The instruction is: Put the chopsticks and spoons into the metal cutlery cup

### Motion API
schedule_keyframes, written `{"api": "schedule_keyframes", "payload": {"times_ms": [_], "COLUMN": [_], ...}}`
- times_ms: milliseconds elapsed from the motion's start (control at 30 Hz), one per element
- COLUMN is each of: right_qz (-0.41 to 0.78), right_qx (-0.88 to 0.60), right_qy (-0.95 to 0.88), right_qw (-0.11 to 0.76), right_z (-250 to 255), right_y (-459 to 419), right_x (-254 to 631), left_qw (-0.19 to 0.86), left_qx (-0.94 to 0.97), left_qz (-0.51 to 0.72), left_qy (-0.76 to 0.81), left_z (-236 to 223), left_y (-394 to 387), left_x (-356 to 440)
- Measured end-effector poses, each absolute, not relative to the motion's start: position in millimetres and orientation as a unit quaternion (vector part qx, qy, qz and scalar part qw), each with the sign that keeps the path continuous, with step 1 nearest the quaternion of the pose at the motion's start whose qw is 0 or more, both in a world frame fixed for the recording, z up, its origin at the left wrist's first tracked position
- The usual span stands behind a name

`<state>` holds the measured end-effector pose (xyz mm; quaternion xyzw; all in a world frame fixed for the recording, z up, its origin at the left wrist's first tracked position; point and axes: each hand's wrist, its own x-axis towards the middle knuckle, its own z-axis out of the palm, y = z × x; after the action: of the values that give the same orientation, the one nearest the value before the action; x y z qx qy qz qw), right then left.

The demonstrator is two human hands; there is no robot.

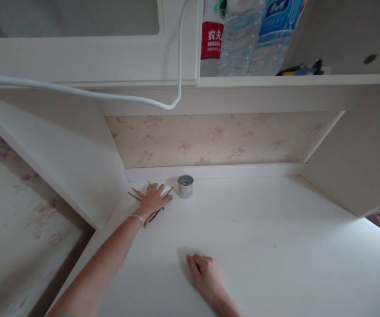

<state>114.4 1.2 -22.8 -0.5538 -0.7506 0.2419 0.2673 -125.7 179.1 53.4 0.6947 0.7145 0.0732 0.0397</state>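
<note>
My left hand (152,200) lies palm down at the back left of the white tabletop, fingers spread over a small bunch of utensils. Thin brown sticks (134,196), looking like chopsticks, poke out around it. A whitish rounded piece (166,190) shows beyond the fingers, and a dark, shiny utensil end (154,215) sticks out below the palm; their kinds are mostly hidden. Just to the right, apart from the hand, a grey perforated utensil holder (185,187) stands upright. Nearer to me, my right hand (205,277) rests on the tabletop as a loose fist, with nothing visible in it.
Overhead is a white cabinet shelf (292,79) with plastic bottles (241,39) and a blue-labelled pack (274,33). A white cable (110,94) hangs across the front. Side panels (348,154) enclose the tabletop (259,246) left and right; flowered wallpaper (210,138) backs it.
</note>
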Motion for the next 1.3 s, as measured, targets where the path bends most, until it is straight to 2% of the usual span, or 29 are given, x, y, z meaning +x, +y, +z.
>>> {"api": "schedule_keyframes", "payload": {"times_ms": [300, 533, 1067, 1300], "right_qz": [0.205, 0.198, 0.211, 0.190], "right_qx": [-0.578, -0.577, -0.528, -0.505], "right_qy": [-0.747, -0.751, -0.788, -0.814], "right_qw": [0.256, 0.252, 0.235, 0.216], "right_z": [-19.8, -17.9, -15.0, -10.1], "right_y": [3.7, 2.1, -10.3, -15.6], "right_x": [110.2, 111.5, 122.4, 123.8], "left_qw": [0.115, 0.085, -0.059, -0.065], "left_qx": [0.598, 0.615, 0.652, 0.658], "left_qz": [0.030, 0.068, 0.120, 0.120], "left_qy": [0.793, 0.781, 0.746, 0.740], "left_z": [24.6, 15.5, 13.7, 5.1], "left_y": [213.2, 198.7, 53.6, -2.8], "left_x": [-133.9, -125.1, -82.8, -82.8]}}
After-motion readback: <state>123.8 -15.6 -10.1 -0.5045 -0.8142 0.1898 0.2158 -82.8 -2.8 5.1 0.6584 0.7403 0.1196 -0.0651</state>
